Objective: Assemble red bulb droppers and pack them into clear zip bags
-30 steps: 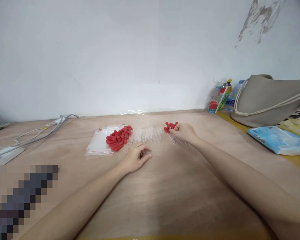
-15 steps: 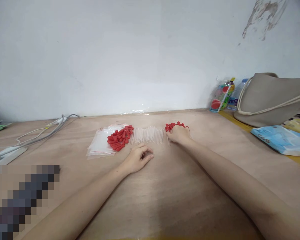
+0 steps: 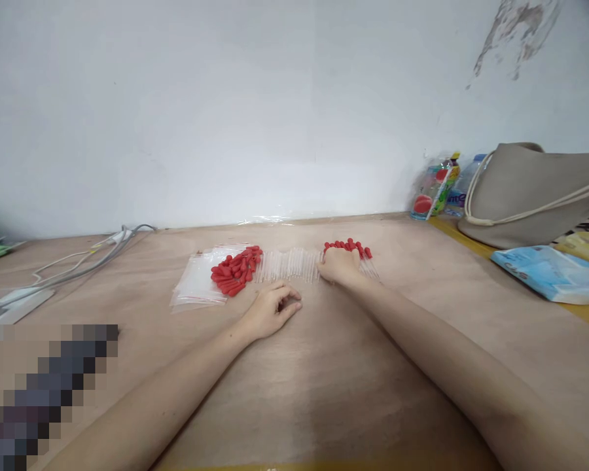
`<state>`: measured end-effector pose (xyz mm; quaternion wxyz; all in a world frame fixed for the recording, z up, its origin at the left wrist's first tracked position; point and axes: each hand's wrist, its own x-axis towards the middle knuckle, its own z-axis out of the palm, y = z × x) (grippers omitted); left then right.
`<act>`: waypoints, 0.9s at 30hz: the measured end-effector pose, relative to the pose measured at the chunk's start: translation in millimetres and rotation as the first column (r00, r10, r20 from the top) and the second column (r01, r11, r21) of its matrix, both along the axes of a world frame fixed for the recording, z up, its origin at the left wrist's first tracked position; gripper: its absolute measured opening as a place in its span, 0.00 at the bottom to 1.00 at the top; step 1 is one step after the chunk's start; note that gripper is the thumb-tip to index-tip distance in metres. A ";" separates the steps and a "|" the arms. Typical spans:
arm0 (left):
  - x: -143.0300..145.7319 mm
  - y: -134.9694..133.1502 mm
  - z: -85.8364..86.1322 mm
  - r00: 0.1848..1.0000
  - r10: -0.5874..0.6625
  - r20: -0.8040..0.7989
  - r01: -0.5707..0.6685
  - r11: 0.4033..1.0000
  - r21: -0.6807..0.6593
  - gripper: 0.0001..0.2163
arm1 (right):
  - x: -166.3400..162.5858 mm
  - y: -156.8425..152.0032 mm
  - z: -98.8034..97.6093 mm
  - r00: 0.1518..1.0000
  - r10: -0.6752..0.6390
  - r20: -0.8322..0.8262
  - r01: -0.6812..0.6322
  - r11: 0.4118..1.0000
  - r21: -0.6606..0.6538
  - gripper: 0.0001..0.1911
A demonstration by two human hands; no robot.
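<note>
My left hand (image 3: 269, 311) rests on the table with its fingers loosely curled, thumb apart, holding nothing. Just beyond it lies a row of thin clear tubes (image 3: 289, 265), side by side. Left of the row is a heap of red rubber bulbs (image 3: 233, 271), partly on clear zip bags (image 3: 196, 281). My right hand (image 3: 341, 265) is at the row's right end, thumb and fingertips drawn together by the last tubes; what they pinch, if anything, is hidden. Beyond and right of that hand lie droppers, red bulbs (image 3: 368, 252) fitted on clear tubes, partly covered by it.
A grey bag (image 3: 535, 190) with a cord stands at the right, beside plastic bottles (image 3: 432, 190) against the wall. A blue soft pack (image 3: 550, 273) lies in front of it. Cables (image 3: 98, 261) and a white power strip (image 3: 24, 304) are at the left.
My right hand has moved left from the fitted droppers to the right end of the tube row, uncovering more droppers. My left hand has stayed in place.
</note>
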<state>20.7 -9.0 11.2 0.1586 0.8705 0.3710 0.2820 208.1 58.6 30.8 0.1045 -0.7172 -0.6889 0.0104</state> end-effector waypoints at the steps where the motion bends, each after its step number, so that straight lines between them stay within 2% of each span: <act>1: 0.1 0.0 -0.1 1.000 -0.001 -0.001 0.001 1.000 0.003 0.05 | -0.4 0.9 0.6 1.000 -0.002 0.001 0.002 1.000 -0.004 0.12; 7: 1.2 -0.1 -3.3 0.999 0.035 -0.019 -0.034 0.998 0.048 0.05 | -5.9 1.9 -0.7 1.000 0.005 0.031 -0.004 1.000 -0.028 0.10; 10: -5.4 5.7 -4.4 0.986 0.162 -0.048 -0.150 0.970 0.193 0.06 | -9.0 0.4 -2.1 0.999 0.014 0.035 -0.013 1.000 -0.023 0.11; 12: -14.7 13.4 -3.0 0.951 0.302 -0.067 -0.267 0.910 0.318 0.07 | -9.5 -2.1 -1.4 0.999 0.025 0.033 -0.025 1.000 -0.016 0.11; 15: -31.7 26.6 3.2 0.840 0.535 -0.088 -0.444 0.773 0.453 0.08 | -6.2 -10.3 -0.2 0.999 0.039 0.033 -0.040 0.999 0.033 0.14; 17: -41.0 34.0 9.3 0.765 0.633 -0.118 -0.501 0.700 0.508 0.09 | -0.3 -19.3 -3.0 0.997 0.064 0.040 -0.069 0.987 0.143 0.15; 19: -47.0 40.4 16.2 0.711 0.684 -0.163 -0.518 0.666 0.537 0.09 | 8.8 -30.5 -10.2 0.989 0.142 0.048 -0.150 0.945 0.289 0.14; 21: -50.0 47.1 23.2 0.681 0.701 -0.214 -0.516 0.665 0.540 0.10 | 20.1 -42.2 -20.6 0.956 0.288 0.045 -0.282 0.871 0.402 0.12; 24: -51.8 59.8 32.2 0.666 0.683 -0.300 -0.496 0.705 0.506 0.11 | 36.1 -56.6 -34.3 0.895 0.442 0.058 -0.410 0.764 0.498 0.11; 27: -53.1 73.5 36.9 0.676 0.635 -0.373 -0.470 0.762 0.446 0.09 | 44.0 -63.2 -38.4 0.884 0.465 0.058 -0.427 0.748 0.508 0.11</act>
